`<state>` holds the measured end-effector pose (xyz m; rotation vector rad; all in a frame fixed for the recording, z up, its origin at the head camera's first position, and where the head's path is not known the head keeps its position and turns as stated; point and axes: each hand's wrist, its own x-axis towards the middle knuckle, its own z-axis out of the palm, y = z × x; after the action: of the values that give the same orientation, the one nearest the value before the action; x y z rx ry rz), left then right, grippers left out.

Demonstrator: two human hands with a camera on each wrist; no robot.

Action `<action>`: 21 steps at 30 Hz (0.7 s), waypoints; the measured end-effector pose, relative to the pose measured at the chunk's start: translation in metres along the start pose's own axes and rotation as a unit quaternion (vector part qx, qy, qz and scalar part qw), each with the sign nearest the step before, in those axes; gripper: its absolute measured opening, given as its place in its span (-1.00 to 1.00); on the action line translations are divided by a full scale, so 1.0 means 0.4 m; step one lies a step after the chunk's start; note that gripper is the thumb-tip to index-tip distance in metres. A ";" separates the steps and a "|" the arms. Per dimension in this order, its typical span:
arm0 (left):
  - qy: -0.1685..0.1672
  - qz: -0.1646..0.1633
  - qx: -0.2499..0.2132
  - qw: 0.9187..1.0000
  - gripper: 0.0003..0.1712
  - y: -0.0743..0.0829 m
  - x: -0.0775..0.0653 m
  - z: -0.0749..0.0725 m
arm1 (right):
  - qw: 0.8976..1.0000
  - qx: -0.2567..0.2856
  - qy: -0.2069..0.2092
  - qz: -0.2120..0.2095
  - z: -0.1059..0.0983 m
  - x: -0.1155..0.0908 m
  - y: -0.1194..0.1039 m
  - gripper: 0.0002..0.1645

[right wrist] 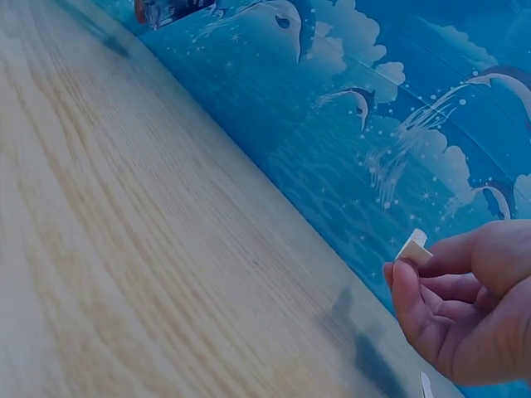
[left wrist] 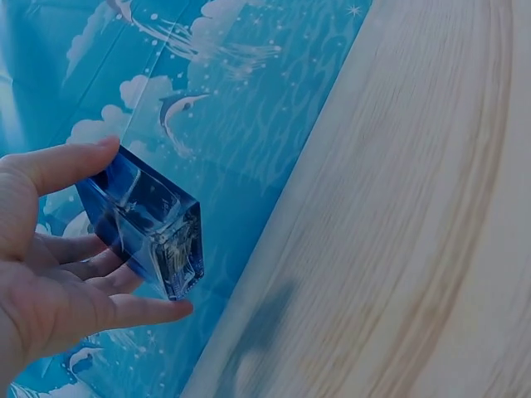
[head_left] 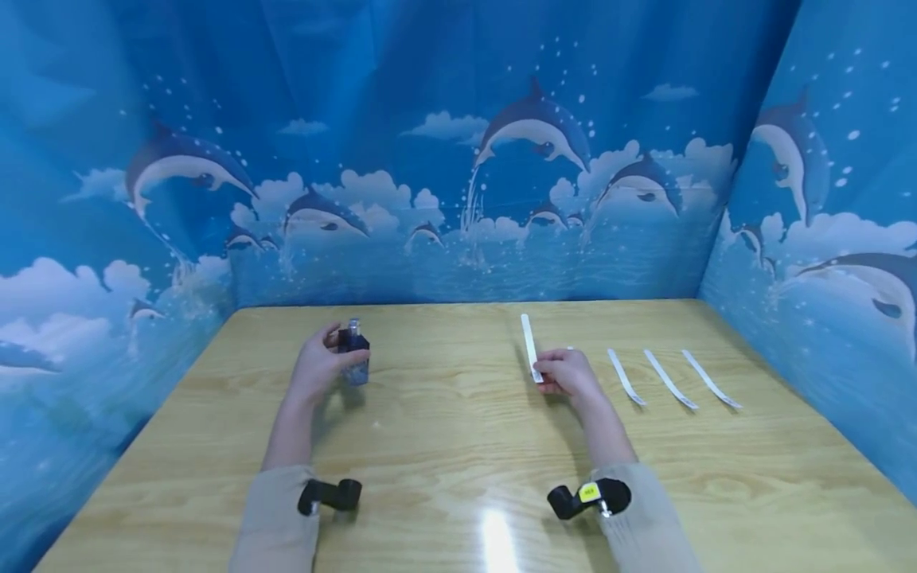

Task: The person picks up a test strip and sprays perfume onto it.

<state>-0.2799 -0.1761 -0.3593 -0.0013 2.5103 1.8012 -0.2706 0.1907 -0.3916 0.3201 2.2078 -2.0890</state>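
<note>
On the left, my left hand (head_left: pixel 315 368) grips a dark blue glass perfume bottle (head_left: pixel 356 371) with a clear top, holding it above the table. The left wrist view shows the bottle (left wrist: pixel 158 224) tilted between thumb and fingers, its thick clear base facing the camera. My right hand (head_left: pixel 569 374) pinches a narrow white paper strip (head_left: pixel 529 342) by its near end, and the strip points away from me. Seen almost end-on in the right wrist view, the strip (right wrist: pixel 413 249) sits between thumb and fingertips. Bottle and strip are well apart.
Right of my right hand, similar white strips lie slanted on the wooden table (head_left: pixel 444 446): a left one (head_left: pixel 626 378), a middle one (head_left: pixel 670 380) and a right one (head_left: pixel 712 380). A small white tip (head_left: pixel 570 348) shows behind that hand. A dolphin-printed curtain (head_left: pixel 430 159) borders the table.
</note>
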 end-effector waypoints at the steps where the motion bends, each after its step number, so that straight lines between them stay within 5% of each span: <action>1: -0.001 -0.001 0.004 1.000 0.01 -0.002 0.001 -0.002 | 1.000 0.000 0.001 0.001 -0.001 -0.001 0.001 -0.64; 7: -0.015 -0.017 0.061 0.998 0.01 -0.015 0.005 -0.008 | 0.999 0.001 0.026 0.019 -0.009 0.000 0.015 -0.67; 21: -0.050 -0.054 0.113 0.991 -0.05 -0.021 -0.002 0.002 | 0.997 -0.041 0.052 0.046 -0.016 -0.008 0.043 -0.68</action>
<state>-0.2788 -0.1780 -0.3674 -0.0350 2.5732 1.4324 -0.2635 0.1975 -0.4074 0.5254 2.2819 -1.9703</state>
